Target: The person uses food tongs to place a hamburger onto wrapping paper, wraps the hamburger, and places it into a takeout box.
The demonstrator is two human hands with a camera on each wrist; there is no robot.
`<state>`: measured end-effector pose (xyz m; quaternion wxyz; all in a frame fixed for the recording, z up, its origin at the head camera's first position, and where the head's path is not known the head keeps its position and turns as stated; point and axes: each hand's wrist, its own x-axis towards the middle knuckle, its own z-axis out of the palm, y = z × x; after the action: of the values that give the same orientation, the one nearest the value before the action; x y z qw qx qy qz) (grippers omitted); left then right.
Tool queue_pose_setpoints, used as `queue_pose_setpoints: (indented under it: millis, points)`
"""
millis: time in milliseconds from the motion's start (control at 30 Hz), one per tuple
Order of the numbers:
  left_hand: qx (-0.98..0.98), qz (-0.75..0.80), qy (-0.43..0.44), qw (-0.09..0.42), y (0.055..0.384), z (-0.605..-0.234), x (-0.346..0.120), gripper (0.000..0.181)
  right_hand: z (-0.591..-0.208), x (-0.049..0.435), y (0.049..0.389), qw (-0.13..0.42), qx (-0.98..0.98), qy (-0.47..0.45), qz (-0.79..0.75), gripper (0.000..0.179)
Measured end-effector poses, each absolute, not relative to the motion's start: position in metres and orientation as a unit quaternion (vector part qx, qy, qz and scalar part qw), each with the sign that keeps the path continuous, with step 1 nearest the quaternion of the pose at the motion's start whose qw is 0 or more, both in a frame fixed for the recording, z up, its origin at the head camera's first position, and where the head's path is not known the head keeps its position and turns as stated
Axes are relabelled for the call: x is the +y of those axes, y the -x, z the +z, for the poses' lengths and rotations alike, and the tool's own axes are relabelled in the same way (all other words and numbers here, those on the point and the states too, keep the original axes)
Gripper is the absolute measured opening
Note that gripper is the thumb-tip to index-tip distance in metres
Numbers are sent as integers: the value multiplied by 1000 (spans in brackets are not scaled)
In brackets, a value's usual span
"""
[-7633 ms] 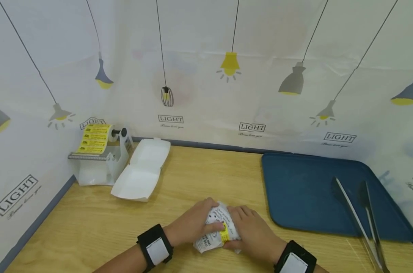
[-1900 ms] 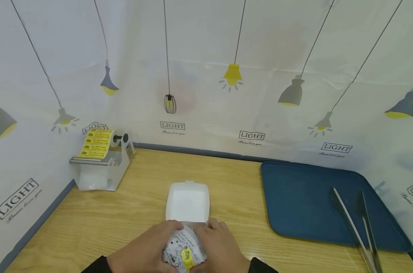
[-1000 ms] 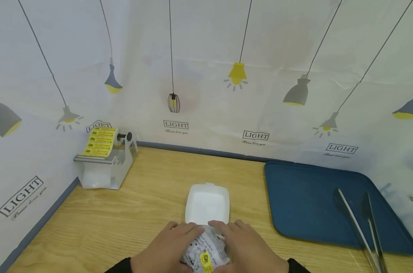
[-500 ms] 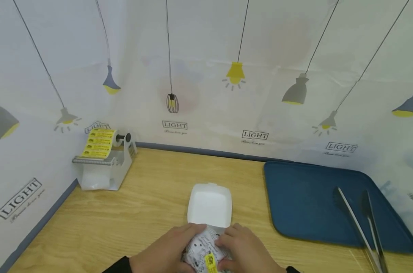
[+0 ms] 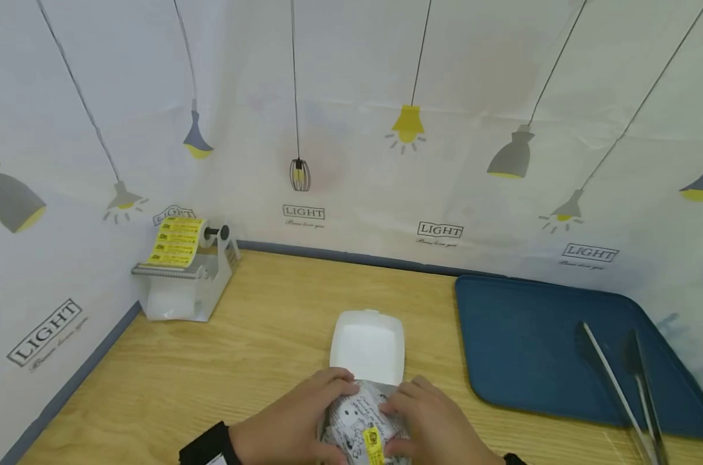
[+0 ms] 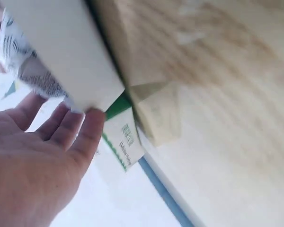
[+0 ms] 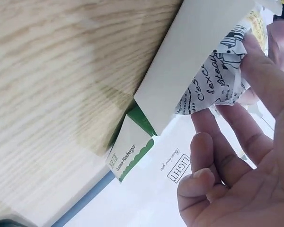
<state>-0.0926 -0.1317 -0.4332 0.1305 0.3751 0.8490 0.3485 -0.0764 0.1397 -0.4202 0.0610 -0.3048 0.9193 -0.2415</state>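
Note:
A burger wrapped in white printed paper (image 5: 351,413), with a yellow label (image 5: 374,445) on it, sits in the base of an open white burger box. The box's raised lid (image 5: 367,349) stands behind it. My left hand (image 5: 293,420) grips the wrapped burger's left side, its fingers along the box edge (image 6: 71,52) in the left wrist view. From the right, my right hand (image 5: 435,423) holds the paper between thumb and fingers. The right wrist view shows the wrapper (image 7: 213,82) bulging above the box wall (image 7: 170,61). Most of the base is hidden in the head view.
A label dispenser (image 5: 217,284) with a roll of yellow labels (image 5: 177,242) stands at the back left. On the right lies a blue tray (image 5: 525,342), with metal tongs (image 5: 612,381) resting over its front edge. A printed white sheet (image 5: 351,77) covers the walls.
The box went from beside the dispenser to in front of me, and the wrapped burger went from the table into it. Lately, my right fingers shifted from the lid side onto the wrapper.

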Motion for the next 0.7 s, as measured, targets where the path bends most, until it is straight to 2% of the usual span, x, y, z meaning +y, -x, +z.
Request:
queue_pose_setpoints:
  millis: [100,233,333,400,567,633,700]
  points:
    - [858,365,-342,118,97,-424,-134,75,-417,139,77,57,917,299,-257,45]
    - [848,467,-225,114,106,-411,-131,71,-413,140,78,49,917,249,-309,71]
    - [792,581,-116,147,117,-403,-128,78,-415,140,86,19,912,168,-373,88]
    - [741,643,-69,180,127,-402,-125,85,-419,140,94,20,898,104,-428,91]
    - [627,734,-31,260,144,-412,-115,92,-428,138,113,142,815,-9,-561,96]
    - [605,743,-31,285,148,-414,-110,96,-429,137,118,178,778,-19,-602,95]
    - [599,742,-36,300,151,-414,-105,99,-428,137,122,191,751,-7,-632,92]
